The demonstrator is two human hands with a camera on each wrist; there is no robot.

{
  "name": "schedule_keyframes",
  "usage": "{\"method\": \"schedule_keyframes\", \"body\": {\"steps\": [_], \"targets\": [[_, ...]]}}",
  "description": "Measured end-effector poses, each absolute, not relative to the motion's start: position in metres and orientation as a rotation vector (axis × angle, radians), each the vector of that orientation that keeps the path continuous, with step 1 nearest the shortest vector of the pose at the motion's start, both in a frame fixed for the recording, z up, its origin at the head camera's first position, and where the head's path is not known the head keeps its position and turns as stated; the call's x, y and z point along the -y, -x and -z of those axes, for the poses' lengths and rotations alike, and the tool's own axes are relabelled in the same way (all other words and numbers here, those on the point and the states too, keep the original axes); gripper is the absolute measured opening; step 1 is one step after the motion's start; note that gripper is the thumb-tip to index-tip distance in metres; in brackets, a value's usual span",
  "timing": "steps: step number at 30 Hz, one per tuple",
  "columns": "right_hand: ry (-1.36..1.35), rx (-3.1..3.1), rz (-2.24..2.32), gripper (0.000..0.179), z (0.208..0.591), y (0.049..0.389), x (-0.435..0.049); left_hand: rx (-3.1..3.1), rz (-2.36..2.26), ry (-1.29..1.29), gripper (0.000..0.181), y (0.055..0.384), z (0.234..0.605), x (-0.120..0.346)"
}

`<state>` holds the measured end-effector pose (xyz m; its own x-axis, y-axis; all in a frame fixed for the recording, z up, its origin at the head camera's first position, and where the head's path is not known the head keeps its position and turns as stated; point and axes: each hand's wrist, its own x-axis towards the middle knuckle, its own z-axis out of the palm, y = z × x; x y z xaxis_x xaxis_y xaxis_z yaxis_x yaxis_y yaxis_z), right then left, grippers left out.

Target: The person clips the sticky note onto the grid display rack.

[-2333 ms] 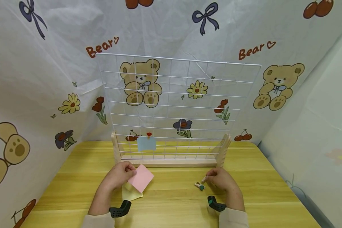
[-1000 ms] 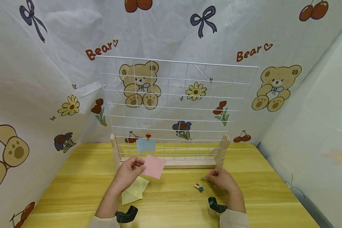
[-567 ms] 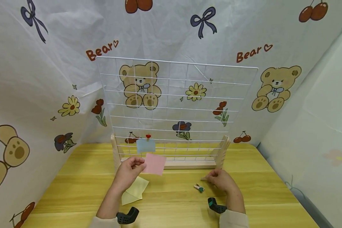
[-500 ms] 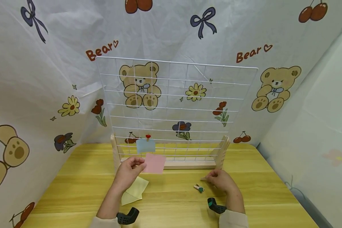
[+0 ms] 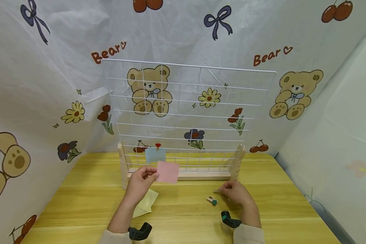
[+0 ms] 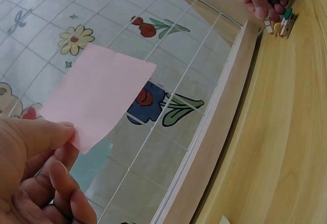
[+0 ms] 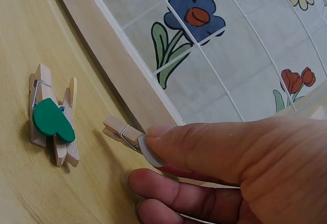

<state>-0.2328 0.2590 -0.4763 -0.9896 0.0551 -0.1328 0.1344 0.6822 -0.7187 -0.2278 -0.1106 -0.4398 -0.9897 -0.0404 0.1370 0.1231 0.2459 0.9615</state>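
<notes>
My left hand (image 5: 140, 184) pinches a pink paper note (image 5: 168, 172) by its left edge between thumb and fingers. It is held up in front of the lower part of a white wire grid (image 5: 183, 64). My right hand (image 5: 239, 196) pinches a small wooden clothespin (image 7: 121, 132), its far end poking out past the thumb in the right wrist view. A grey-white piece (image 7: 152, 151) sits on the clothespin, at the thumb tip. Other wooden clothespins (image 7: 41, 89) lie on the table just left of the right hand, with a green heart (image 7: 51, 119) on one.
Low on the grid hangs a light blue note (image 5: 155, 156) under a red heart clip (image 5: 158, 145). The grid stands in a wooden base (image 5: 207, 176). Yellow notes (image 5: 144, 206) lie on the table (image 5: 183, 220) beside the left forearm. Behind hangs a bear-print cloth (image 5: 79, 74).
The pink note has been lifted off the yellow notes, carried right and up, and turned square toward the grid. My right hand stays nearly in place with the clothespin.
</notes>
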Motion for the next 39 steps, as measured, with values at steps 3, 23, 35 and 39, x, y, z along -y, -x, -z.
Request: {"method": "schedule_keyframes", "body": {"steps": [3,23,35,39], "targets": [[-0.165,-2.787,1.201,0.009,0.476,0.233,-0.259,2.354,1.86,0.059,0.019,0.229,0.441,0.107],[-0.206,-2.76,1.208,0.011,0.476,0.233,-0.257,2.271,1.9,-0.052,0.016,0.248,0.472,0.077],[-0.185,-2.804,1.161,0.014,0.476,0.236,-0.26,2.186,1.918,-0.054,0.014,0.261,0.485,0.059],[-0.183,-2.8,1.161,0.014,0.477,0.237,-0.259,2.185,1.919,-0.071,0.015,0.263,0.485,0.055]]}}
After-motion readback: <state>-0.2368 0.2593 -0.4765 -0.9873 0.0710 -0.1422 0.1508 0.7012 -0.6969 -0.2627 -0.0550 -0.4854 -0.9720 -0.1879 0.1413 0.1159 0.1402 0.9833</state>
